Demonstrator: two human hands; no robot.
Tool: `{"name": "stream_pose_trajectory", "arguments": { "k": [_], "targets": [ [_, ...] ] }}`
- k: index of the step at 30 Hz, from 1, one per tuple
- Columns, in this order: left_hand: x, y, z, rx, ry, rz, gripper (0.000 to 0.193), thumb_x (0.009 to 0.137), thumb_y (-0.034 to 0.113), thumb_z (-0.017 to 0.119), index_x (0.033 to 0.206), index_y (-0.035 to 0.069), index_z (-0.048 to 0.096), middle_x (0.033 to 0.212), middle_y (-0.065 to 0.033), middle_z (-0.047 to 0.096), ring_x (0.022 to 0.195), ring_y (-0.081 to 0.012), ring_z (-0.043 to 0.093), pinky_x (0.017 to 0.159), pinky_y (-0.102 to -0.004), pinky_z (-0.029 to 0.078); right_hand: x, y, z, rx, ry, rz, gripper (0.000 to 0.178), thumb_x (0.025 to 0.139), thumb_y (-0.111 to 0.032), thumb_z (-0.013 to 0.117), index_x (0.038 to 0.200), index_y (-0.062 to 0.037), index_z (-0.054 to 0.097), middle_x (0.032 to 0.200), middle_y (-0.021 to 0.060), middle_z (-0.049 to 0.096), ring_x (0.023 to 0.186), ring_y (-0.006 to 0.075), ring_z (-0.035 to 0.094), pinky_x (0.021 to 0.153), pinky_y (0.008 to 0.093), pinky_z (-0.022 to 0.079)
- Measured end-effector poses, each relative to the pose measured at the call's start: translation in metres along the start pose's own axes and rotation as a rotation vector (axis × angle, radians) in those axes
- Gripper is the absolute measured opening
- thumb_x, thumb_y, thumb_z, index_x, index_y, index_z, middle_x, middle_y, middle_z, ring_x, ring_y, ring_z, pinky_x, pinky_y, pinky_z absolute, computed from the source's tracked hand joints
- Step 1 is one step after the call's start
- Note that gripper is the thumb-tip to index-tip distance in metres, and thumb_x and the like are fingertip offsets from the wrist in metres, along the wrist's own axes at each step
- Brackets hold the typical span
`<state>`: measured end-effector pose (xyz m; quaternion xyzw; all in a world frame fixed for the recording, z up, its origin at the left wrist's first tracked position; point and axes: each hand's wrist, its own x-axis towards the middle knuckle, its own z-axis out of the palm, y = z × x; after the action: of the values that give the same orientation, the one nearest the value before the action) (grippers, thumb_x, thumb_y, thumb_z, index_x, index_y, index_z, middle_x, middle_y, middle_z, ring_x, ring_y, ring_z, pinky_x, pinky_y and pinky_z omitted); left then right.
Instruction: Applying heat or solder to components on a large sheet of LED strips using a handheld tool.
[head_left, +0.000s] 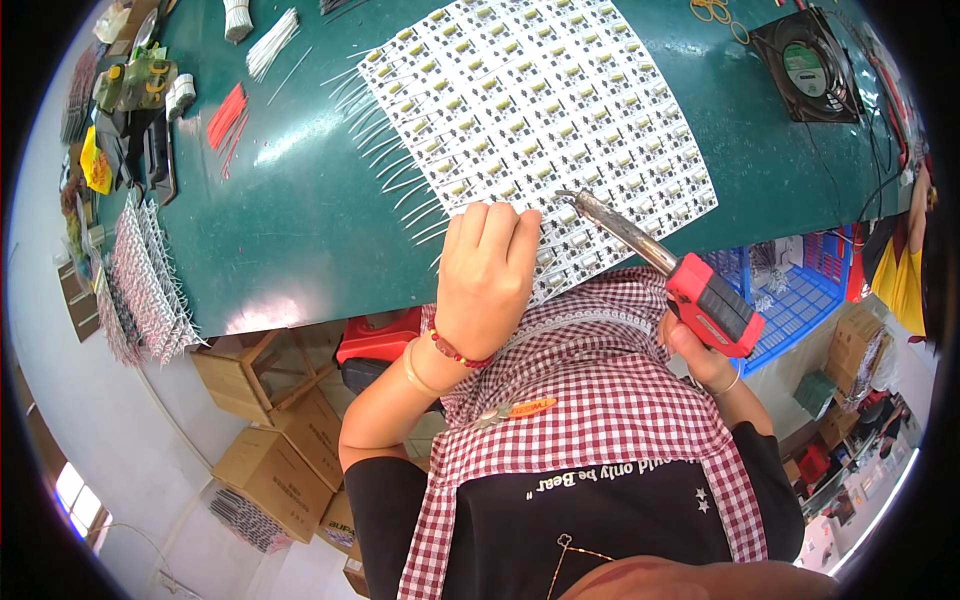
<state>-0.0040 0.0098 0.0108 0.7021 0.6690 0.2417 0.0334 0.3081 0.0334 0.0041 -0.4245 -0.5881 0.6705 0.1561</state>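
Observation:
A large white sheet of circuit boards (590, 85), with rows of small yellow-green parts, lies on the green table and reaches its near edge. Short white wires (403, 187) stick out along its left side. My left hand (488, 262) rests over the sheet's near left part with its fingers curled together; whatever they pinch is hidden below them. My right hand (698, 358) grips a red and black soldering iron (712, 306) beyond the table's near edge. The iron's metal tip points up and left, at the boards just right of my left fingers.
White wires (272, 44) and red wires (228, 118) lie on the green table (300, 215) at left. Bundles of twisted wire (150, 275) hang over its left end. A black fan (806, 66) lies at far right. A blue crate (797, 305) and cardboard boxes (268, 478) stand below table height.

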Motion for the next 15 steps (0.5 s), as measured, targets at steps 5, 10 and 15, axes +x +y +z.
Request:
{"name": "stream_pose_trajectory", "arguments": {
  "k": [5, 10, 15],
  "targets": [
    [0.0, 0.003, -0.009, 0.033, -0.025, 0.004, 0.028, 0.073, -0.002, 0.065, 0.101, 0.002, 0.07, 0.085, -0.0075, 0.055, 0.079, -0.0246, 0.055, 0.072, -0.0373, 0.046, -0.002, 0.006, -0.004, 0.049, -0.041, 0.019, 0.023, 0.095, -0.018, 0.064, 0.113, -0.0028, 0.064, 0.097, 0.003, 0.064, 0.089, 0.0144, 0.06, 0.082, 0.0344, 0.048],
    [-0.004, 0.003, -0.01, 0.047, 0.001, -0.057, 0.028, 0.074, -0.003, 0.063, 0.1, 0.002, 0.069, 0.087, -0.0076, 0.058, 0.082, -0.0254, 0.058, 0.072, -0.0375, 0.047, 0.0, 0.006, 0.002, 0.073, -0.006, 0.001, 0.02, 0.095, -0.015, 0.064, 0.112, -0.003, 0.064, 0.097, 0.0019, 0.063, 0.088, 0.0135, 0.058, 0.081, 0.0338, 0.047],
    [-0.003, -0.004, -0.019, 0.024, 0.117, -0.09, 0.024, 0.071, -0.003, 0.068, 0.095, 0.003, 0.068, 0.086, -0.0071, 0.059, 0.079, -0.0255, 0.057, 0.07, -0.0373, 0.046, 0.005, -0.007, 0.007, 0.145, 0.027, -0.001, 0.013, 0.095, -0.012, 0.064, 0.104, -0.0025, 0.065, 0.091, 0.0005, 0.062, 0.083, 0.0116, 0.057, 0.075, 0.0325, 0.047]
  ]
}}
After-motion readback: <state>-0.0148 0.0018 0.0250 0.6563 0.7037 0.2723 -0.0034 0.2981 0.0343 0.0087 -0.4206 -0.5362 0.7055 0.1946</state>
